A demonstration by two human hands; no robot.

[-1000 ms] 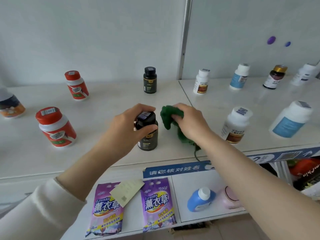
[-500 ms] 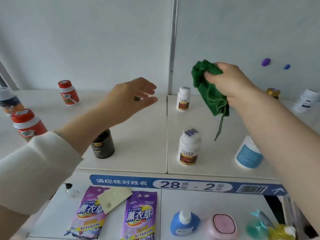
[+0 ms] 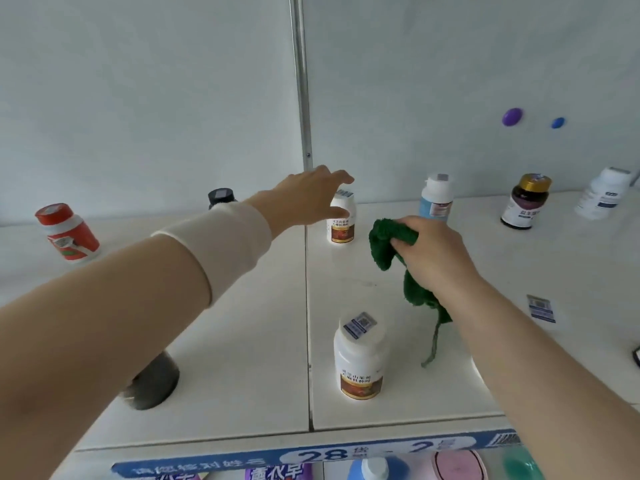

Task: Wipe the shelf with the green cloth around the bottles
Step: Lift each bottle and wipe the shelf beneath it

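Note:
My right hand (image 3: 429,252) grips the bunched green cloth (image 3: 389,242) low over the white shelf (image 3: 242,341), right of its centre seam. A loose green thread hangs down from the cloth. My left hand (image 3: 308,199) is open, fingers spread, reaching over a small white bottle (image 3: 342,221) at the back; I cannot tell if it touches it. A second white bottle (image 3: 360,355) stands near the front edge. My left arm partly hides a dark bottle (image 3: 152,382).
Other bottles stand on the shelf: a red-capped one (image 3: 67,233) at left, a black-capped one (image 3: 221,197), a blue-labelled one (image 3: 436,199), a gold-capped dark one (image 3: 526,202) and a white one (image 3: 604,194). A blue label strip (image 3: 311,455) runs along the shelf's front edge.
My right hand has come down with the cloth from the air to just over the shelf. My left hand has moved right and further back, over the small white bottle.

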